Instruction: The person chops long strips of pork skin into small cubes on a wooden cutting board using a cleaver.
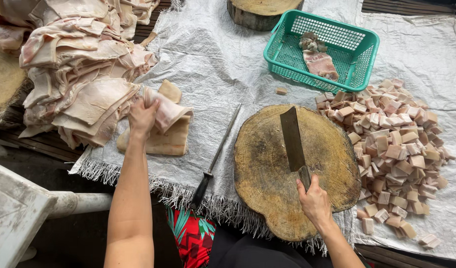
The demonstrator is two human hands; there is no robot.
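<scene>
Two bare hands are at work, one on each side of the frame. The left hand (142, 117), left of centre, has its fingers closed around the end of one folded strip of pork skin (166, 113), lifting it off a flat slab of the same skin (161, 141) that lies on the white woven sheet (213, 64). The right hand (315, 201), lower right of centre, is wrapped tight around the handle of one cleaver (293, 139), whose blade lies flat and points up the frame across one round wooden chopping block (267, 168).

One sharpening steel (215, 159) with a black handle lies on the sheet between the two hands, touching neither.

At upper left sits one large heap of skin sheets (79, 59), too many and too overlapped to count. At the right edge spreads one pile of cut cubes (396, 149), far too many to count. One teal plastic basket (287, 54) at upper centre-right holds two pieces of meat. A second wooden block (260, 11) shows partly at the top edge. One lone cube (281, 91) lies just below the basket.
</scene>
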